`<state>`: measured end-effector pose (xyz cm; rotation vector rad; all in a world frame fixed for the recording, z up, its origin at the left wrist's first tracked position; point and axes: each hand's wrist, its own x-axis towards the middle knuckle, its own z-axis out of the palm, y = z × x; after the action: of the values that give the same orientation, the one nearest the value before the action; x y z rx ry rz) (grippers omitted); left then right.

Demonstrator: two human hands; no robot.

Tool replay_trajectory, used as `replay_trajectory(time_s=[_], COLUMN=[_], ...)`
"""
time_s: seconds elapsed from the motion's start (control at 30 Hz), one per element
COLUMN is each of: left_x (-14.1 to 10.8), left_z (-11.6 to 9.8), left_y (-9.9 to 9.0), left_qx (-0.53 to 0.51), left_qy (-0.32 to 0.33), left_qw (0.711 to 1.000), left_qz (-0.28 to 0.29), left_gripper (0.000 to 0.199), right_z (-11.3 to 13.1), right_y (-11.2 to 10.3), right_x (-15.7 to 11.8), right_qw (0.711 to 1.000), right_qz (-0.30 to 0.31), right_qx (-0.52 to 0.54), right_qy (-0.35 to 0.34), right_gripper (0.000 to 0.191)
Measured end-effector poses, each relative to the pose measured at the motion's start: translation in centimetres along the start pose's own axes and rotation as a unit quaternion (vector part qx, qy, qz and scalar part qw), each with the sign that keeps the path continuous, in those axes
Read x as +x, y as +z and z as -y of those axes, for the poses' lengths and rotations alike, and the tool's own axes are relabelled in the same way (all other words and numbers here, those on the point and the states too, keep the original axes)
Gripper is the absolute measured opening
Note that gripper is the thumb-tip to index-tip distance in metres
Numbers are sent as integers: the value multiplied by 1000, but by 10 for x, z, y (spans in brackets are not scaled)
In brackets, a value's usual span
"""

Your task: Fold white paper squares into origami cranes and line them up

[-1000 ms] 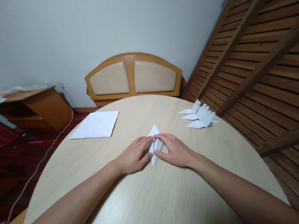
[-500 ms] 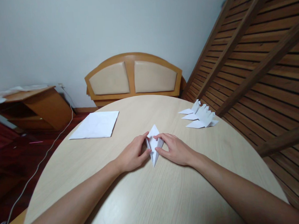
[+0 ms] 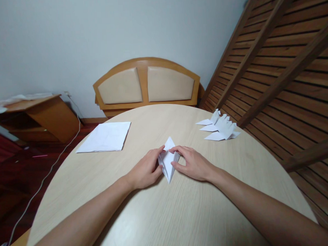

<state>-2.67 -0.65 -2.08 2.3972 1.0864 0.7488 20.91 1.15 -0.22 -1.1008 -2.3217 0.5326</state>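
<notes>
A white folded paper (image 3: 169, 163), shaped like a narrow diamond, lies at the middle of the round table with one point toward me. My left hand (image 3: 147, 168) grips its left side between thumb and fingers, where a flap stands a little apart from the centre. On the right side, my right hand (image 3: 193, 163) pinches the edge, with index finger and thumb resting on the paper. Folded white paper figures (image 3: 220, 128) stand close together at the table's right. A stack of white paper sheets (image 3: 105, 137) lies at the left.
The round wooden table (image 3: 163, 218) reaches toward a headboard (image 3: 143, 82) by the wall. A brown slatted wooden panel (image 3: 282, 76) rises at the right. At the left are a wooden desk (image 3: 53, 117) and a white cable (image 3: 46, 177).
My left thumb and fingers have shifted slightly left, and the paper's left flap has opened outward a little. My right hand has hardly moved.
</notes>
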Motion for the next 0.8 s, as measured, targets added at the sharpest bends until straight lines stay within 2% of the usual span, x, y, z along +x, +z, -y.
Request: replay_trajectory(time_s=[0.17,0.43,0.6,0.8], left_x=[1,5,5,5], left_z=[-3,-10,-9,-9], left_y=[-1,-5,-5,-6], left_qx=[3,22,30,13], left_qy=[8,30,33,16], left_qw=[1000,999,998,998], left_qz=[-14,-33,-34,-52], left_gripper=[62,34,22,24], right_z=[0,-2,-4,-4], right_y=[0,-4,-10,-17], right_x=[0,-1,-3,-4], right_qw=[1000,1000,998,994], right_qz=[1,21,34,52], right_qx=[3,2,-29,-57], right_qy=[6,-20,-52,-72], right_gripper=[35,47,41,32])
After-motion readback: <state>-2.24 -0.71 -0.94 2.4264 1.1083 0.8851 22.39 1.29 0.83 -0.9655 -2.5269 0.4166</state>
